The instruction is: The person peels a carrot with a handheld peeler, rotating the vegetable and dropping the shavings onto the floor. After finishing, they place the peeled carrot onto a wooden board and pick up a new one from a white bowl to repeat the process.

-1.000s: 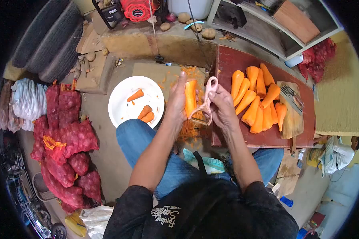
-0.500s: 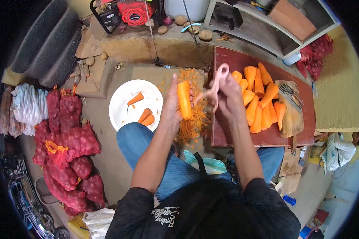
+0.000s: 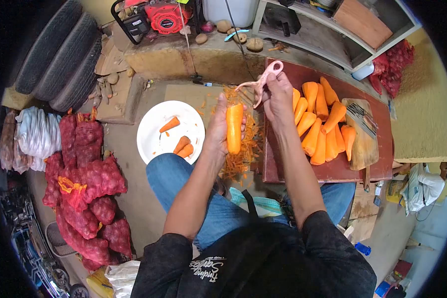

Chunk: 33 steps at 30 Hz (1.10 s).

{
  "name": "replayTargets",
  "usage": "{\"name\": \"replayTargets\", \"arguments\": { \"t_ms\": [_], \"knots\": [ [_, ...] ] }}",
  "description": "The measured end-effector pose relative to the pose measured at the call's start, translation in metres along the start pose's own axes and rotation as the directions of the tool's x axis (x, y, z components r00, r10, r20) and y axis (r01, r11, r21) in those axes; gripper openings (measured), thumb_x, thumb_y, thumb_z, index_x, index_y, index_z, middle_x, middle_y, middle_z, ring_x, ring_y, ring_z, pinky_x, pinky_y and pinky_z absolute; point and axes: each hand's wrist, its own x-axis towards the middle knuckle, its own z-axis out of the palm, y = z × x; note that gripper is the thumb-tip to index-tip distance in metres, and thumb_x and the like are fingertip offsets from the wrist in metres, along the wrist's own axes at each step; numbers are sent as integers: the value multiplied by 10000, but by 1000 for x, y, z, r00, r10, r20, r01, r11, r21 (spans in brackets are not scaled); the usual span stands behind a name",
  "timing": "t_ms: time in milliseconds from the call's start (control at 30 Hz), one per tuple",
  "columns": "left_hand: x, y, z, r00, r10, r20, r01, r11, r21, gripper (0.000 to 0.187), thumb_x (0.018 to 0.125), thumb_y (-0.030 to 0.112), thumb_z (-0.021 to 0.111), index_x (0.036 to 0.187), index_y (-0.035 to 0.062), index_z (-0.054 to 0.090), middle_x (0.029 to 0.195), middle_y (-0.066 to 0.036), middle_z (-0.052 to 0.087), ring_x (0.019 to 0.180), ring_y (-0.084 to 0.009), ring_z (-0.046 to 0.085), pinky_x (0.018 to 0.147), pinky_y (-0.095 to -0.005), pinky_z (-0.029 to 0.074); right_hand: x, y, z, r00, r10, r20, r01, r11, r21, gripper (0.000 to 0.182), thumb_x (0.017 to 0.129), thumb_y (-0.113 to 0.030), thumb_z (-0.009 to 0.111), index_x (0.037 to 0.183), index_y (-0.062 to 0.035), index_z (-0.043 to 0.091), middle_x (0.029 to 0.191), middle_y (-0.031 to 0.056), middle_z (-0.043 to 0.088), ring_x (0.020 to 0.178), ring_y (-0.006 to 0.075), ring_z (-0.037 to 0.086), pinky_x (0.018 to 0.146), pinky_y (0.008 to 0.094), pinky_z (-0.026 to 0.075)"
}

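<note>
A person sits looking down at their own two bare hands, blue jeans and a dark shirt at the bottom of the view. The left hand [image 3: 218,130] is closed around a peeled carrot [image 3: 234,128], holding it upright with fingers wrapped behind it and the thumb along its side. The carrot sits just above a heap of orange peelings [image 3: 241,154] on the floor between the knees.

The right hand [image 3: 279,95] is raised a little beyond the carrot's top and grips a pale pink Y-shaped peeler [image 3: 260,84] — fingers closed on the handle, the blade end pointing left, apart from the carrot.

To the right lies a dark red board [image 3: 333,171] carrying a pile of peeled carrots [image 3: 320,124], just beside the right hand. A wooden chopping board [image 3: 365,144] rests at the pile's far side.

To the left, a white plate [image 3: 154,144] on the floor holds three carrot end pieces [image 3: 180,141]. Further left stand red mesh sacks [image 3: 87,179] — full and stacked. At the top of the view are tyres [image 3: 59,49], a red engine [image 3: 164,15] and a few potatoes [image 3: 253,43] on a ledge.
</note>
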Motion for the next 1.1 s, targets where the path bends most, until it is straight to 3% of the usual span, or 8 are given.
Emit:
{"name": "replayTargets", "arguments": {
  "t_ms": [167,233,300,433,500,600,800,1100],
  "knots": [
    [1,-1,-2,999,29,22,-28,999,-46,746,908,762,421,1002,49,620,674,-37,592,501,-117,565,428,-252,480,-40,-21,6,985,173,21,-173,985,-15,222,976,-167,636,1121,-36,529,895,40,628,795,138,647,693,269,552],
    [4,1,1,999,46,-11,-46,997,-62,743,918,753,414,991,42,619,665,-39,591,490,-117,560,425,-252,486,-70,-22,15,949,265,172,-272,962,19,327,959,-183,660,1219,-26,536,999,56,651,885,166,689,772,302,585],
    [3,0,6,998,52,-39,-55,995,-81,744,923,747,414,990,36,620,671,-48,599,490,-125,563,424,-251,488,-84,-9,24,966,257,38,-258,966,26,339,967,-189,652,1240,-26,531,1031,65,657,871,156,682,765,296,582],
    [-5,-3,15,998,10,-62,-9,1000,16,758,884,775,450,1055,55,613,689,-50,616,501,-124,574,412,-249,483,-46,-4,4,990,140,27,-141,990,17,265,983,-209,638,1155,-28,552,939,37,647,807,107,642,762,282,569],
    [2,-9,3,998,-1,-58,2,1000,10,746,884,774,445,1034,63,613,680,-50,614,481,-127,566,407,-244,471,-19,2,-5,997,67,33,-66,997,-33,241,981,-249,640,1068,-41,555,904,52,653,710,114,636,620,253,544],
    [14,-4,-11,985,-37,169,61,989,-138,723,888,769,439,1004,75,609,667,-53,611,469,-138,571,399,-249,467,-6,15,0,996,87,2,-87,995,39,228,983,-253,635,1033,-41,569,850,57,651,649,123,621,554,249,521],
    [10,-8,-6,998,-30,51,33,998,-51,704,909,740,449,1013,63,612,666,-58,611,473,-144,577,398,-256,465,-11,23,-8,971,231,-56,-222,965,141,205,995,-253,611,1025,-54,571,841,85,658,607,140,605,453,262,457],
    [-1,-12,1,995,-44,92,44,999,-2,702,899,731,490,1042,56,620,656,-60,592,462,-147,553,399,-261,454,22,8,-69,978,168,-127,-152,981,124,160,1032,-195,511,999,-40,525,787,106,627,580,176,583,462,280,452]
  ]
}}
